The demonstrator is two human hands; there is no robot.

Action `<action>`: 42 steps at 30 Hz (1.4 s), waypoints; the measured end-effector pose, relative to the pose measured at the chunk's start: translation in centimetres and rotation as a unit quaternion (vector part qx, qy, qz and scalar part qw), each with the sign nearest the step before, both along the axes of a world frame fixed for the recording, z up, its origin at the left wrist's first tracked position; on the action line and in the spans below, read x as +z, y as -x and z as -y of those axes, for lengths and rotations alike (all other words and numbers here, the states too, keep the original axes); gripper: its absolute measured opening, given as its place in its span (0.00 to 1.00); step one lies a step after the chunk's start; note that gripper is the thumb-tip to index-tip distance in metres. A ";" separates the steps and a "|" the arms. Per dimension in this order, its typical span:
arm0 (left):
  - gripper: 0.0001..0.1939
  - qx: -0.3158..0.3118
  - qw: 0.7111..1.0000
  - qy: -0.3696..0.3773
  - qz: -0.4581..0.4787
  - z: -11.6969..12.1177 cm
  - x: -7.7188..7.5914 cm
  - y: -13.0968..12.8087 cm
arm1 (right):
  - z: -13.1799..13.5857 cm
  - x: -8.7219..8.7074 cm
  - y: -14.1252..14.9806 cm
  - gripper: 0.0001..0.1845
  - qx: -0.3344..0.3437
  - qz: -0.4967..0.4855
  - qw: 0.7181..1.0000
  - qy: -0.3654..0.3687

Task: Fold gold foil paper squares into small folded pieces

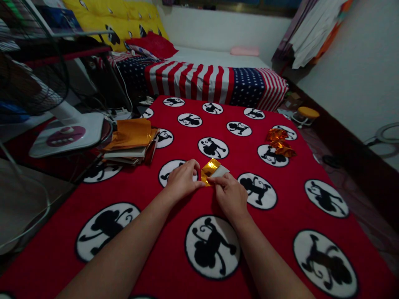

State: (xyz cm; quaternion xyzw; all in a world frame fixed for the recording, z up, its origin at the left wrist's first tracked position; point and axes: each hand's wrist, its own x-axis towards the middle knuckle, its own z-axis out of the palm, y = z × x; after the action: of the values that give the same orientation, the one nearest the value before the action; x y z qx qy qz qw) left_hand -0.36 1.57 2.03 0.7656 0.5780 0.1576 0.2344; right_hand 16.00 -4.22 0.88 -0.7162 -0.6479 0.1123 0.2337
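Between my hands is a small piece of gold foil paper (211,166), partly folded, with a pale flap showing on its right side. My left hand (183,178) is at the paper's left edge, its fingers curled and the thumb at the lower left corner. My right hand (232,195) grips the paper's right side, with fingers bent over the pale flap and the lower edge. Both hands rest low over a red blanket (174,224) printed with black monkey figures in white circles.
To the left lies a stack of gold and pale paper sheets (131,135), beside a fan's white base (67,133). Several shiny folded gold foil pieces (280,143) lie at the right. Behind is a bed with a striped, starred cover (199,81); a small orange-topped stool (308,112) stands far right.
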 end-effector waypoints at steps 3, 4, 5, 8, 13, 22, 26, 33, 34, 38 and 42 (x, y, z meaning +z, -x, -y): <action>0.22 0.001 1.000 -0.001 0.000 0.0 0.0 0.0 | 0.1 0.0 0.0 0.12 0.007 -0.002 1.000 -0.014; 0.22 0.002 1.000 0.000 0.000 0.0 0.0 0.0 | 0.1 -0.1 0.0 0.13 0.014 0.000 1.000 -0.016; 0.22 0.002 1.000 0.002 0.000 0.0 0.0 0.0 | 0.1 -0.2 -0.1 0.14 0.019 0.002 1.000 -0.017; 0.23 0.002 1.000 0.006 0.001 -0.1 0.0 0.0 | 0.0 -0.5 -0.4 0.18 0.004 0.005 1.000 -0.028; 0.24 0.002 1.000 0.005 -0.003 -0.3 0.0 0.0 | -0.9 -1.0 -1.2 0.15 -0.086 -0.046 0.990 -0.101; 0.15 -0.026 0.999 -0.008 0.021 -0.7 -0.3 0.1 | -2.2 -1.7 -2.3 0.21 -0.112 -0.171 0.976 -0.073; 0.10 -0.002 0.992 0.022 0.125 -0.7 -1.3 -0.1 | -2.2 -2.1 -2.5 0.20 -0.109 -0.252 0.958 -0.086; 0.14 0.038 0.920 0.080 0.381 -1.1 -2.0 -1.0 | -1.6 -1.3 -2.4 0.23 -0.072 -0.388 0.917 -0.064; 0.15 0.040 0.915 0.085 0.391 -1.1 -1.8 -1.0 | -1.6 -1.1 -2.4 0.24 -0.071 -0.411 0.907 -0.060; 0.16 0.036 0.911 0.114 0.394 -1.0 -1.0 -0.8 | -1.7 -0.4 -2.7 0.27 -0.084 -0.482 0.871 -0.052; 0.15 0.021 0.912 0.125 0.389 -1.0 -0.8 -0.5 | -1.9 -0.4 -3.0 0.24 -0.070 -0.477 0.876 -0.035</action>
State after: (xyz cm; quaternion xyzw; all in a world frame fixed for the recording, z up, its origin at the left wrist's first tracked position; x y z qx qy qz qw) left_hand 0.17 2.57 1.22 0.5958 0.4717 0.3742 0.5314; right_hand 18.98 -2.36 0.53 -0.6105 -0.4099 0.4012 0.5463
